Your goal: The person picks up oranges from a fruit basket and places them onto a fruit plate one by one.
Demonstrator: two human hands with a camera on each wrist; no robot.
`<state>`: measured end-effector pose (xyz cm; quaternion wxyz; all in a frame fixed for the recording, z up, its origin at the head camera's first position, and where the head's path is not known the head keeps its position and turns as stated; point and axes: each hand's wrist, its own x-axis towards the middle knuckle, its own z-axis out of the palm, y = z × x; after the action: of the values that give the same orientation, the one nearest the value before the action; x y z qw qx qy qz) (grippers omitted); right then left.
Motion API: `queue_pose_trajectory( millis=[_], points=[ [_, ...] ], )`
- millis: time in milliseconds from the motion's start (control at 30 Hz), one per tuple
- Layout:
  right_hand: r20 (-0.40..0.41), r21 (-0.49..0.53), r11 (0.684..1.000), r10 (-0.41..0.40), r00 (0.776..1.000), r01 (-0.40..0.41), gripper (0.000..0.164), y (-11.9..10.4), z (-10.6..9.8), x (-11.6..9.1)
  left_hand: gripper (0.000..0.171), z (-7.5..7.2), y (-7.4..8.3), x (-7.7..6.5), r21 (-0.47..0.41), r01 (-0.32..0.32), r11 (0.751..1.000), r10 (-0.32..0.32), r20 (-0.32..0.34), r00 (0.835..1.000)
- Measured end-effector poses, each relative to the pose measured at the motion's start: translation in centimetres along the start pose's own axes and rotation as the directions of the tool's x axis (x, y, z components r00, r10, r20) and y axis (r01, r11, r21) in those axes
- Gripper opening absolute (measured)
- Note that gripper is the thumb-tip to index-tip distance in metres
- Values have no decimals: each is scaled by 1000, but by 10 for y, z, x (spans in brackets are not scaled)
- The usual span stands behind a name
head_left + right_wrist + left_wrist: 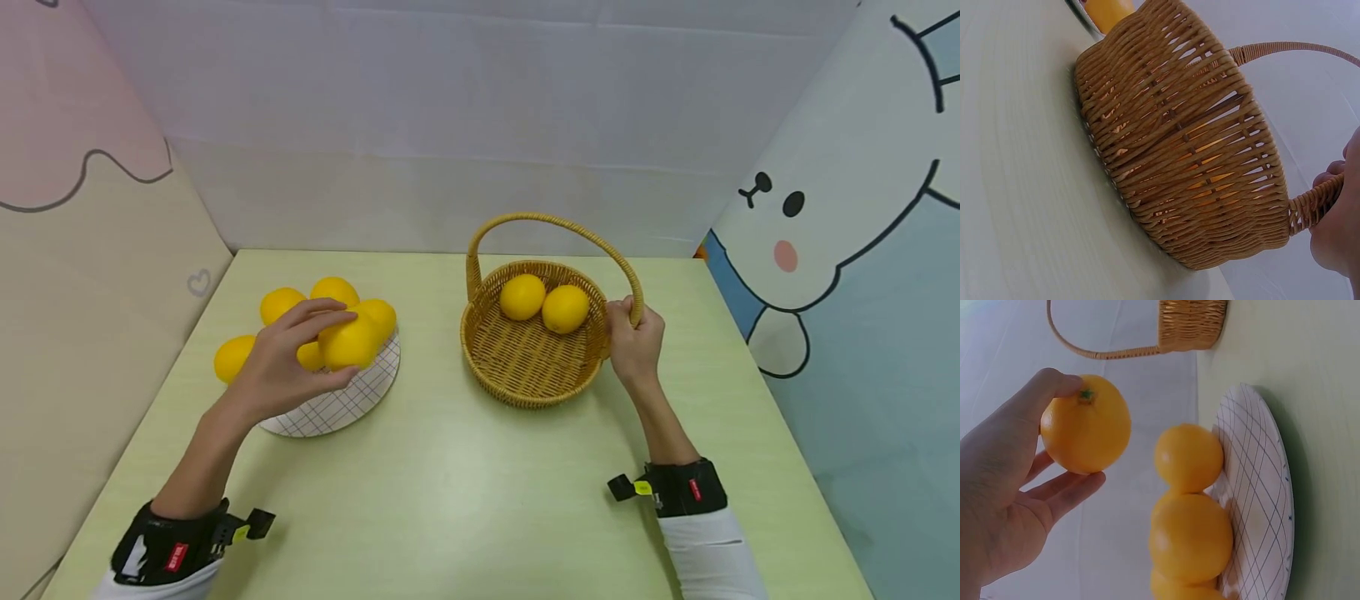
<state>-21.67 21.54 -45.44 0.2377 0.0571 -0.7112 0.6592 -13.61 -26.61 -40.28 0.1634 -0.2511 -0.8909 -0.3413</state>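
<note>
In the head view, the left hand [281, 362], left of centre in the frame, grasps an orange [351, 343] between thumb and fingers, above a checked plate [369, 385]; more oranges [335, 290] show behind and around the hand, and one at the far left of the group lies where I cannot tell whether the plate bears it; right of centre, a wicker basket [525, 367] stands upright on the pale table [465, 500] with two loose oranges [566, 309] inside, at its upper part, and the right hand [637, 337] clasps the lower right end of its arched handle [551, 218]; in the left wrist view, the held orange is at upper left, its green stem mark facing the camera, clear of the plate, which stretches down the right of centre with oranges on it, while the basket shows at the top edge; in the right wrist view, the basket's woven side fills the middle, the right hand is wrapped round the handle's base at the right edge, and part of an orange peeks in at upper left
</note>
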Motion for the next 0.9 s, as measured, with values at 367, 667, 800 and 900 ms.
queue_pose_trajectory(
  millis=[367, 667, 800, 900],
  points=[
    [3, 2, 1000, -3, 1000, 3, 44, 3, 0, 1, 75, -35, -12, -35, 78, 89, 993, -85, -46, 995],
    [6, -10, 1000, 2, 1000, -2, 43, 3, 0, 1, 78, -49, -27, -68, 120, 116, 986, -108, -68, 992],
    [-1, -15, 1000, 9, 1000, -9, 43, 3, 0, 1, 78, -50, -31, -75, 132, 122, 984, -114, -65, 991],
    [-2, -8, 1000, 12, 1000, -12, 43, 3, 0, 1, 78, -49, -35, -80, 141, 120, 983, -112, -67, 991]
  ],
)
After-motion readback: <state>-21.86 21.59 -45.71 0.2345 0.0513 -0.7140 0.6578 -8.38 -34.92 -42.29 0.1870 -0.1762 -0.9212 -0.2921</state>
